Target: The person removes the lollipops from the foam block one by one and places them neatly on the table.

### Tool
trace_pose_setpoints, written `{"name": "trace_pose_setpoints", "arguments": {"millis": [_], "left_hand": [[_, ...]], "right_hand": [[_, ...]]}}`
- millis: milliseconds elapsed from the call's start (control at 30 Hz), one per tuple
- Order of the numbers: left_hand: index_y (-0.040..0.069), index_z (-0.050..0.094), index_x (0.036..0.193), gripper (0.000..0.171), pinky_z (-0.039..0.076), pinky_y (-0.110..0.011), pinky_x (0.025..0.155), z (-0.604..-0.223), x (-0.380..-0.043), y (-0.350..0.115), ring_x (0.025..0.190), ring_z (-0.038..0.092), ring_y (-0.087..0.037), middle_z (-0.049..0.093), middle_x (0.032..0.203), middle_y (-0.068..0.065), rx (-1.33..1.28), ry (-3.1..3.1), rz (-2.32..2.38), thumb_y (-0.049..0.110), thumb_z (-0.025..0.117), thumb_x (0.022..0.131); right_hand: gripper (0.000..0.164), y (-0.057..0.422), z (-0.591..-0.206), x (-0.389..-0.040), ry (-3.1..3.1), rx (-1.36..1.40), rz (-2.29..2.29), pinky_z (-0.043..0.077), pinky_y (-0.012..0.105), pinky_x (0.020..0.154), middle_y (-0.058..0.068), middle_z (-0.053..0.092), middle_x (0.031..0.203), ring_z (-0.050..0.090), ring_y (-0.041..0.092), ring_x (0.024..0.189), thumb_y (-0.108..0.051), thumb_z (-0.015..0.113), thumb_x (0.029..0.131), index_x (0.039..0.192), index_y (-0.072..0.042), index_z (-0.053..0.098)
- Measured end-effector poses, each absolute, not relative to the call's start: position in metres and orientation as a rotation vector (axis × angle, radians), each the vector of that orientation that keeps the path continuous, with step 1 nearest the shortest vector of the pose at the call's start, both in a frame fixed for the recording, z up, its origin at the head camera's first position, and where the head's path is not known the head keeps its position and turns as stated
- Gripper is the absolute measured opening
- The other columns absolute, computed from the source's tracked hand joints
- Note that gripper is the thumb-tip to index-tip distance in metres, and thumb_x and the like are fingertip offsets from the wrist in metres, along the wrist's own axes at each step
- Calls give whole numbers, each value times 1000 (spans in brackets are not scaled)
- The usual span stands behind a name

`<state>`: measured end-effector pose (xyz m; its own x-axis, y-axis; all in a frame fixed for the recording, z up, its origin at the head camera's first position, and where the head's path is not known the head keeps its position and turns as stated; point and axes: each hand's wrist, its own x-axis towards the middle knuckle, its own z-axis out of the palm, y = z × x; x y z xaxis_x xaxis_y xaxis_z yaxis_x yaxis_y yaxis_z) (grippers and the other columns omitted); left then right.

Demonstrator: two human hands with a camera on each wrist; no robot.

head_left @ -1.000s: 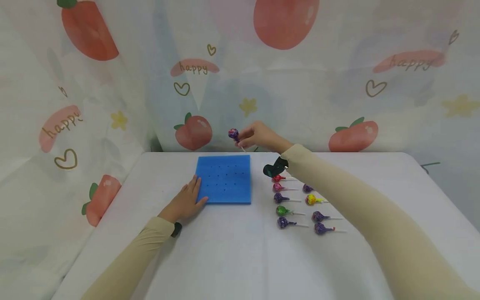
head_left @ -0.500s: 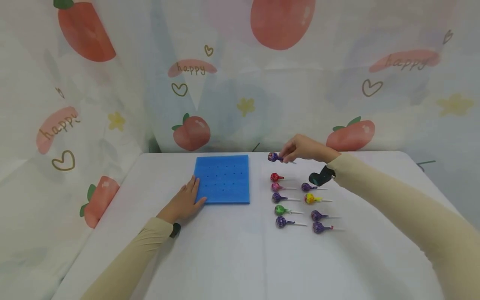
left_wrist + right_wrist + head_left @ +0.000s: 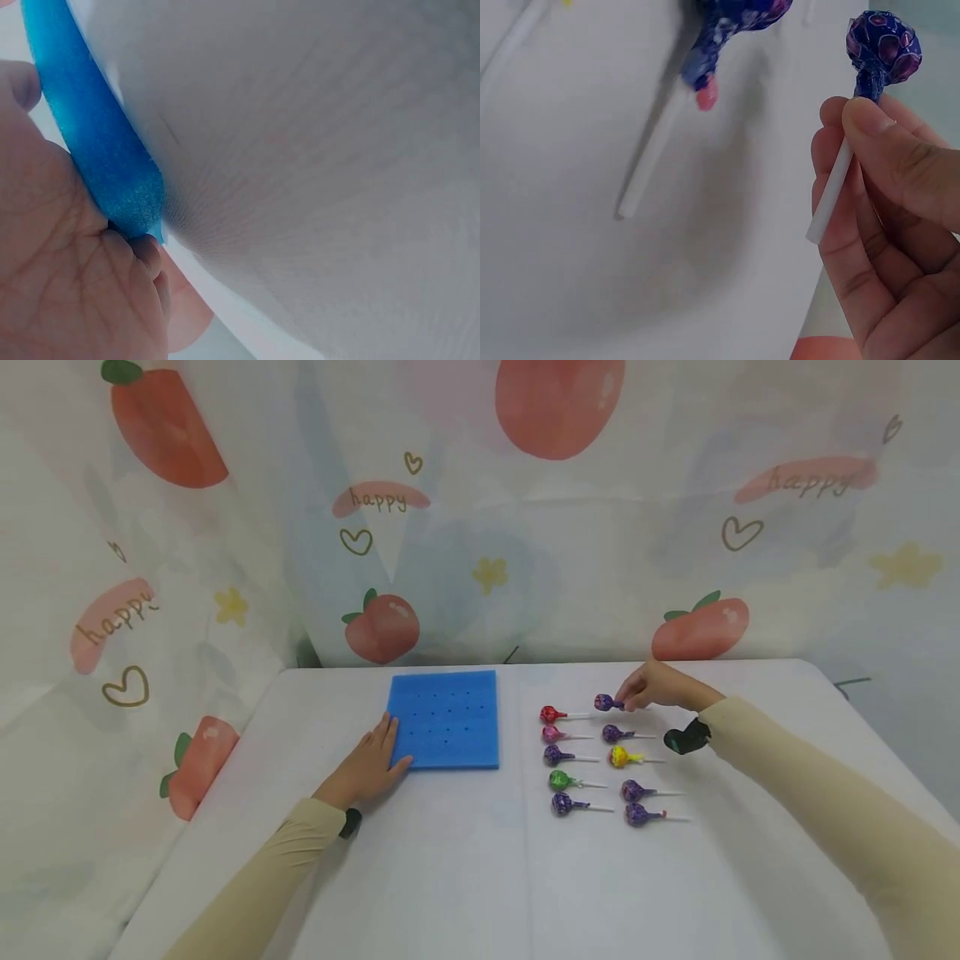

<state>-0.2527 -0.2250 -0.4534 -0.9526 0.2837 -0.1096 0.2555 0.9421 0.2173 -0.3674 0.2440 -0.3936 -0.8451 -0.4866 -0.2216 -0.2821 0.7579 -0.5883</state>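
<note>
My right hand (image 3: 663, 687) pinches a purple-wrapped lollipop (image 3: 603, 702) at the far end of the right-hand column of lollipops. In the right wrist view, thumb and fingertips grip its white stick just under the wrapped head (image 3: 885, 49). Another purple lollipop (image 3: 612, 734) lies just in front of it. My left hand (image 3: 363, 770) rests with its fingers extended along the left side of a blue board (image 3: 472, 747) dotted with small holes. The left wrist view shows the palm against the blue board's edge (image 3: 112, 150).
Two columns of lollipops lie right of the board, sticks pointing right. The left one includes red (image 3: 549, 714), pink (image 3: 551, 735) and green (image 3: 559, 780); yellow (image 3: 618, 757) is in the right one. A printed curtain (image 3: 585, 568) hangs behind the white table (image 3: 450, 877).
My right hand has carried the purple lollipop from behind the board's right corner rightward and down, to the far end of the right column. The left hand has stayed at the board.
</note>
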Motion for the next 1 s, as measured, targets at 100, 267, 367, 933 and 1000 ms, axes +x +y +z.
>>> {"name": "trace_pose_setpoints", "arguments": {"millis": [100, 267, 367, 933, 1000], "left_hand": [[-8, 8, 147, 76, 15, -50, 118, -453, -253, -226, 145, 12, -38, 4, 156, -26, 407, 2964, 302, 40, 41, 99], [-8, 8, 147, 76, 15, -50, 118, -455, -253, -227, 145, 13, -39, 4, 156, -27, 401, 2962, 298, 39, 42, 99], [-8, 8, 148, 77, 15, -50, 118, -455, -252, -227, 145, 12, -38, 4, 156, -26, 394, 2956, 299, 41, 42, 98], [-8, 8, 148, 77, 16, -49, 118, -456, -255, -226, 145, 12, -38, 4, 156, -26, 402, 2961, 290, 40, 42, 98], [-8, 8, 148, 77, 16, -49, 118, -456, -255, -226, 145, 12, -38, 4, 156, -26, 406, 2959, 289, 40, 42, 99]], "right_hand": [[16, 250, -403, -370, 2616, -593, -753, 52, 29, 75, 13, 72, 92, 59, 14, 78, -4, 67, 84, 98, 2, 72], [14, 256, -417, -372, 2631, -628, -731, 47, 24, 67, 14, 72, 89, 57, 11, 74, 0, 67, 82, 95, 2, 73], [14, 256, -424, -371, 2643, -638, -734, 49, 26, 71, 12, 73, 89, 59, 10, 76, -1, 67, 82, 95, 1, 73], [15, 248, -431, -371, 2680, -654, -766, 53, 37, 81, 13, 72, 92, 61, 15, 81, -3, 68, 82, 97, 0, 72], [16, 249, -432, -371, 2682, -645, -767, 53, 32, 78, 13, 72, 92, 60, 14, 80, -3, 68, 82, 97, 0, 72]]}}
